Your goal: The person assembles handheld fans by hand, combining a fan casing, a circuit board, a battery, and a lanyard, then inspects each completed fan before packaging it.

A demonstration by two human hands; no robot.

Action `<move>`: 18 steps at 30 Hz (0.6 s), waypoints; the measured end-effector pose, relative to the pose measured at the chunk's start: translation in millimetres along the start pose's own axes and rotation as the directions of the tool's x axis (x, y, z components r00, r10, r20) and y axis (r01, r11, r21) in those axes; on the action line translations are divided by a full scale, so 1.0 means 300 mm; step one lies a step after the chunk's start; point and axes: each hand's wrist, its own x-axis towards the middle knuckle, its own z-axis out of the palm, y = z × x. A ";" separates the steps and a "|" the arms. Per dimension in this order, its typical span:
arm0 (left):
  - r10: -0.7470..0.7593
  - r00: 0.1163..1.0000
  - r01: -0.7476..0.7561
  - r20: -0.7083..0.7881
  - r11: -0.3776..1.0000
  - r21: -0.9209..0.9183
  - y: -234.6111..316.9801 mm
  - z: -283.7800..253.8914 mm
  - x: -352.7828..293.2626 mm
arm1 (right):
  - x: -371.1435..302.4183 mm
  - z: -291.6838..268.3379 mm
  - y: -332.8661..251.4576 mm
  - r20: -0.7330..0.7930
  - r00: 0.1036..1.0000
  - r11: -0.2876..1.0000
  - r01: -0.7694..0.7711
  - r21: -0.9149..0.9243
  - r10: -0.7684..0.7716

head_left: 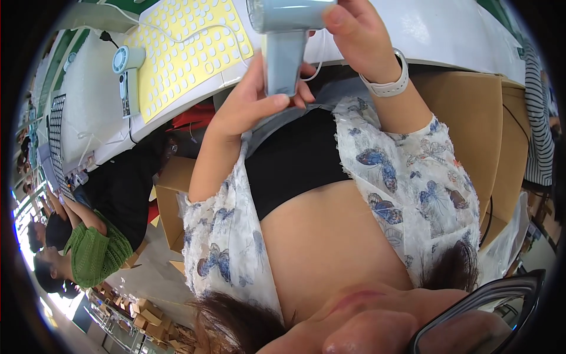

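Note:
A light blue handheld fan is held upright above the near edge of the white table, its round head partly cut off by the top of the view. My left hand closes around the lower handle, with the thumb across its base. At the head's right end, my right hand grips with the thumb on the side; its other fingers are partly hidden. A white cable runs over the table to the left of the fan. Another light blue fan lies at the table's left edge.
A yellow sheet of small white stickers covers the table's left part. Cardboard boxes stand at my right and left. Co-workers sit to the left, one in a green top; a striped sleeve shows at far right.

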 end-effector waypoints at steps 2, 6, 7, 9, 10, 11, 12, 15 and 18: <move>-0.013 0.999 0.014 -0.033 1.000 0.008 -0.011 0.000 -0.017 | 0.003 -0.010 -0.010 0.026 0.994 0.993 0.101 0.064 -0.103; 0.042 0.984 -0.015 -0.174 0.989 0.150 -0.031 0.023 -0.031 | 0.002 0.010 -0.046 0.014 1.000 0.979 -0.011 0.205 0.008; 0.132 0.962 -0.059 -0.240 0.956 0.287 -0.033 0.030 -0.029 | 0.001 0.001 -0.036 0.010 1.000 0.980 -0.008 0.201 0.007; 0.230 0.929 -0.092 -0.290 0.902 0.421 -0.037 0.030 -0.026 | 0.009 -0.024 0.002 -0.016 1.000 0.976 -0.012 0.219 0.016; 0.308 0.900 -0.088 -0.309 0.821 0.564 -0.040 0.023 -0.029 | 0.013 -0.028 0.008 -0.028 0.999 0.973 -0.013 0.229 0.020; 0.387 0.867 -0.071 -0.313 0.719 0.691 -0.040 0.018 -0.031 | 0.013 -0.035 0.010 -0.028 0.999 0.974 -0.012 0.228 0.019; 0.464 0.832 -0.042 -0.304 0.599 0.799 -0.041 0.015 -0.031 | 0.012 -0.042 0.011 -0.011 1.000 0.972 -0.002 0.234 0.004; 0.564 0.801 -0.043 -0.203 0.391 0.919 -0.014 0.036 -0.023 | 0.011 -0.049 0.010 0.023 1.000 0.969 0.014 0.248 -0.021; 0.614 0.778 -0.043 -0.136 0.268 0.963 -0.008 0.041 -0.016 | 0.007 -0.058 0.024 -0.032 0.998 0.922 -0.037 0.385 0.053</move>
